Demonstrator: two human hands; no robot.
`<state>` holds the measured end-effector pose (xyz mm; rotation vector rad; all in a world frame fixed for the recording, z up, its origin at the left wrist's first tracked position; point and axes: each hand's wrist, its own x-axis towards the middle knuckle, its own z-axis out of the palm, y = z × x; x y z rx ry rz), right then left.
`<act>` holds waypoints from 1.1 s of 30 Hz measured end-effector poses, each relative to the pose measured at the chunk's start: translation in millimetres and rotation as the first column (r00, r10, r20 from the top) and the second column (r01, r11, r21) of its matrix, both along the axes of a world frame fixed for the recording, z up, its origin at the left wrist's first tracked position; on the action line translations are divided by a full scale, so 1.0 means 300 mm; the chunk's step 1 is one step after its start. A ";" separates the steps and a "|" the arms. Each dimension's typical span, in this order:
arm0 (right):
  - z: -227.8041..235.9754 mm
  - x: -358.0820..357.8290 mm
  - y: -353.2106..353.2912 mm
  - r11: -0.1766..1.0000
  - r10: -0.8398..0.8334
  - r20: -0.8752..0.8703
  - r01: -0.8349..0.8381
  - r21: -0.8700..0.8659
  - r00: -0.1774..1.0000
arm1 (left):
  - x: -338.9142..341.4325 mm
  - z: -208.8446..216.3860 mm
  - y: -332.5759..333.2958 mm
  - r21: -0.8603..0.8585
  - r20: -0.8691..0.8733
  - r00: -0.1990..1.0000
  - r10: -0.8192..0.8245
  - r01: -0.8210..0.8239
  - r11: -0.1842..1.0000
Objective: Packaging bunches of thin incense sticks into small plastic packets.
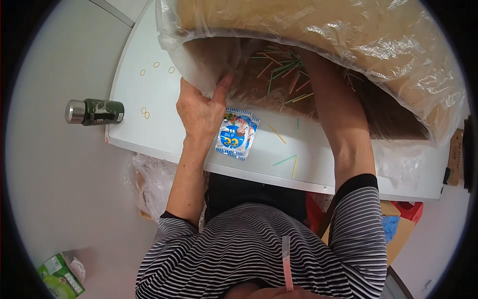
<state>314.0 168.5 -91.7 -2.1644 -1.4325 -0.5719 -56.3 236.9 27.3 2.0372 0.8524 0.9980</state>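
A large cardboard box (308, 20) lined with clear plastic (423, 99) lies on its side on the white table, its mouth toward me. My left hand (201, 107) grips the plastic at the mouth's left corner, thumb on top. My right forearm (338, 104) reaches into the box; the hand itself is hidden inside. Close by it, a loose bunch of thin green, pink and yellow straw-like sticks (286, 67) lies in the box. A few similar sticks (285, 160) are scattered on the table in front. Beside my left wrist sits a small blue-and-white packet (236, 134).
Several thin yellow rings (156, 65) lie at the table's left. A green flask with a silver cap (94, 112) is at the left edge. Crumpled clear plastic (154, 184) hangs below the front edge, and a green tissue pack (59, 276) is at the lower left.
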 end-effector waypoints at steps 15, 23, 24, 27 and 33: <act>0.257 -0.247 -0.195 0.985 -0.120 0.274 0.081 0.152 0.954 | -0.029 -0.019 -0.036 0.045 -0.100 0.991 0.089 -0.085 0.995; 0.443 -0.323 -0.238 0.987 -0.148 -0.112 0.154 0.051 0.983 | -0.063 0.046 -0.201 0.158 0.127 0.985 -0.120 0.100 0.982; 0.442 -0.322 -0.225 0.989 -0.121 -0.173 0.133 0.061 0.977 | -0.015 0.074 -0.215 0.185 0.129 0.984 -0.121 0.096 0.978; 0.451 -0.273 -0.261 0.993 -0.024 -0.345 0.063 0.102 0.938 | 0.143 0.123 -0.202 0.232 0.127 0.983 -0.130 0.098 0.968; 0.470 -0.252 -0.301 0.978 0.144 -0.639 -0.012 0.206 0.756 | 0.315 0.132 -0.134 0.308 -0.085 0.991 -0.101 0.122 0.944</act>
